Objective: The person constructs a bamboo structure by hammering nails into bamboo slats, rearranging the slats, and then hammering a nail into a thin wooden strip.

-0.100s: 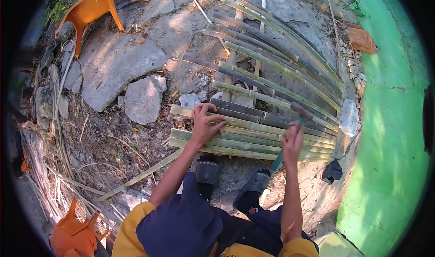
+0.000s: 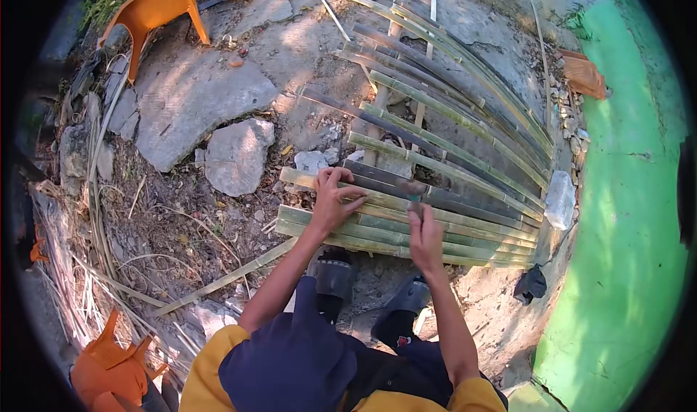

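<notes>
Fingers of left hand [image 2: 337, 200] bent, touching pale bamboo strip [image 2: 299, 178] beneath them, near its end; can't tell if they pinch anything. Right hand [image 2: 427, 242] fingers wrapped around hammer [image 2: 412, 189] handle.

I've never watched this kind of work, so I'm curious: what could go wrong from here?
The hammer in the right hand could strike the left hand, whose fingers rest on the same group of bamboo strips. If the grip slipped, the hammer might land on the shoes just below. The strips' narrow edges might also scratch those bare fingers.
</notes>
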The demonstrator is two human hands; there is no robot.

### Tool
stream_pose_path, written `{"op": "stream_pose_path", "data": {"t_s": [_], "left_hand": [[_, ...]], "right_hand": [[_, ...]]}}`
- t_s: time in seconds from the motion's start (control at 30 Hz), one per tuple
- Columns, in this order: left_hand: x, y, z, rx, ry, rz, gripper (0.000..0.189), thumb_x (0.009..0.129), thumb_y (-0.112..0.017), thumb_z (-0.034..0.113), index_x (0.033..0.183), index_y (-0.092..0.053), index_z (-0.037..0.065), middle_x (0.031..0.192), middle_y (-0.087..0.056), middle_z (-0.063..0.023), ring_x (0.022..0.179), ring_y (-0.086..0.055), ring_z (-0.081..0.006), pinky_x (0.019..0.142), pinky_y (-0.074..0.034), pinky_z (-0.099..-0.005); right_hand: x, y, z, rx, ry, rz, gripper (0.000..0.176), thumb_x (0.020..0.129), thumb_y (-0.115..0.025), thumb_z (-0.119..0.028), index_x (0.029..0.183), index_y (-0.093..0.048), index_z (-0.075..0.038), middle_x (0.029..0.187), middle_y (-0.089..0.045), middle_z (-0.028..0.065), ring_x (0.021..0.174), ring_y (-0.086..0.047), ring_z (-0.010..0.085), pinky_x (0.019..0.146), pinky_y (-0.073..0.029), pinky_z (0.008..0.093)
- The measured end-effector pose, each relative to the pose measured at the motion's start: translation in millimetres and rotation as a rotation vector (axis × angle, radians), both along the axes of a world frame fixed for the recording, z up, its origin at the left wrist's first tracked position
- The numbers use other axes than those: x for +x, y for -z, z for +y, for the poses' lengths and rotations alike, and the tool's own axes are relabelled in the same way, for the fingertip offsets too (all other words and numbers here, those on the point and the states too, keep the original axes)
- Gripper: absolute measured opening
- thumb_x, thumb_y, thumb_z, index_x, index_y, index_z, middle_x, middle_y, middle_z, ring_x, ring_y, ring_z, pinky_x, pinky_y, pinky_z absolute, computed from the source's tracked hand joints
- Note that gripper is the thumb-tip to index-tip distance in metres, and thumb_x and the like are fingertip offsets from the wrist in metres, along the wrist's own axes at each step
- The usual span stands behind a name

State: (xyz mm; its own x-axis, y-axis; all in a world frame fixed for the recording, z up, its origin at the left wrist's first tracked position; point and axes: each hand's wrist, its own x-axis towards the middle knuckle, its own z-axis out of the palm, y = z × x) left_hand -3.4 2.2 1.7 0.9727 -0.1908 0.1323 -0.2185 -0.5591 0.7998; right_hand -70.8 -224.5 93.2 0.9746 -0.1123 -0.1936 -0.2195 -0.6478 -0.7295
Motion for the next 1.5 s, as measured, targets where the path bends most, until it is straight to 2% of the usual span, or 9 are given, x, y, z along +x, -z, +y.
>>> {"op": "stream_pose_path", "data": {"t_s": [0.13, 0.37, 0.43, 0.57, 0.63, 0.87, 1.17, 1.23, 1.5], "left_hand": [[5, 2, 4, 0.004, 0.010, -0.025, 0.017, 0.068, -0.086, 0.022, 0.085, -0.080, 0.022, 0.110, -0.056, -0.0007, 0.116, -0.046, -0.0282, 0.101, -0.035, -0.0457], [3, 2, 2, -0.020, 0.011, -0.009, 0.017, 0.068, -0.085, 0.022, 0.084, -0.080, 0.022, 0.109, -0.056, -0.0010, 0.117, -0.046, -0.0292, 0.100, -0.035, -0.0464], [1, 0, 2, -0.011, 0.011, -0.018, 0.018, 0.067, -0.086, 0.021, 0.084, -0.080, 0.022, 0.109, -0.056, -0.0011, 0.116, -0.045, -0.0289, 0.101, -0.035, -0.0458], [4, 0, 3, -0.014, 0.003, -0.042, 0.018, 0.067, -0.086, 0.020, 0.083, -0.080, 0.021, 0.108, -0.056, -0.0013, 0.115, -0.045, -0.0290, 0.100, -0.035, -0.0457], [3, 0, 3, -0.022, 0.001, -0.040, 0.017, 0.067, -0.086, 0.021, 0.082, -0.079, 0.021, 0.108, -0.056, -0.0014, 0.116, -0.046, -0.0296, 0.100, -0.035, -0.0464], [3, -7, 0, -0.046, -0.015, -0.026, 0.018, 0.066, -0.086, 0.018, 0.082, -0.080, 0.020, 0.108, -0.056, -0.0024, 0.114, -0.046, -0.0283, 0.100, -0.037, -0.0449], [2, -5, 1, -0.023, -0.026, -0.020, 0.018, 0.065, -0.087, 0.018, 0.082, -0.080, 0.019, 0.105, -0.056, -0.0019, 0.114, -0.046, -0.0279, 0.101, -0.036, -0.0439], [2, -3, 0, -0.025, -0.025, -0.027, 0.018, 0.065, -0.087, 0.018, 0.082, -0.080, 0.019, 0.105, -0.056, -0.0016, 0.114, -0.046, -0.0279, 0.101, -0.035, -0.0440], [-1, 1, 1, -0.025, -0.027, -0.022, 0.016, 0.066, -0.085, 0.020, 0.080, -0.079, 0.020, 0.106, -0.055, -0.0018, 0.115, -0.045, -0.0297, 0.100, -0.035, -0.0457]], "right_hand": [[-18, 19, 55, 0.017, -0.126, -0.066, 0.027, 0.105, -0.051, -0.022, 0.123, -0.052, -0.002, 0.090, -0.067, 0.0278, 0.080, -0.064, 0.0503, 0.066, -0.048, 0.0534], [-22, 30, 58, -0.027, -0.080, -0.066, 0.028, 0.105, -0.049, -0.020, 0.126, -0.051, -0.001, 0.093, -0.067, 0.0295, 0.080, -0.065, 0.0510, 0.065, -0.049, 0.0542], [-21, 14, 61, 0.060, -0.007, -0.156, 0.029, 0.105, -0.049, -0.020, 0.126, -0.050, -0.001, 0.094, -0.067, 0.0297, 0.081, -0.064, 0.0512, 0.065, -0.049, 0.0549], [-27, 30, 60, 0.041, -0.020, -0.197, 0.028, 0.105, -0.049, -0.019, 0.126, -0.050, 0.000, 0.092, -0.067, 0.0300, 0.082, -0.064, 0.0517, 0.066, -0.048, 0.0564], [-24, 37, 61, -0.040, -0.071, -0.064, 0.028, 0.105, -0.049, -0.018, 0.126, -0.049, 0.000, 0.090, -0.066, 0.0300, 0.082, -0.063, 0.0524, 0.067, -0.046, 0.0575], [-25, 26, 60, 0.051, 0.048, -0.100, 0.028, 0.105, -0.049, -0.020, 0.126, -0.050, -0.001, 0.090, -0.066, 0.0297, 0.084, -0.063, 0.0528, 0.069, -0.046, 0.0578], [-31, 20, 65, 0.038, 0.001, -0.077, 0.027, 0.105, -0.050, -0.018, 0.127, -0.049, -0.003, 0.093, -0.067, 0.0290, 0.084, -0.064, 0.0521, 0.066, -0.048, 0.0561], [-27, 27, 67, -0.047, -0.070, -0.092, 0.027, 0.104, -0.050, -0.017, 0.127, -0.049, -0.003, 0.090, -0.066, 0.0286, 0.081, -0.064, 0.0515, 0.063, -0.047, 0.0557], [-30, 18, 70, 0.006, -0.018, -0.113, 0.024, 0.103, -0.050, -0.013, 0.124, -0.048, -0.002, 0.088, -0.066, 0.0292, 0.078, -0.064, 0.0512, 0.062, -0.047, 0.0561]]}}
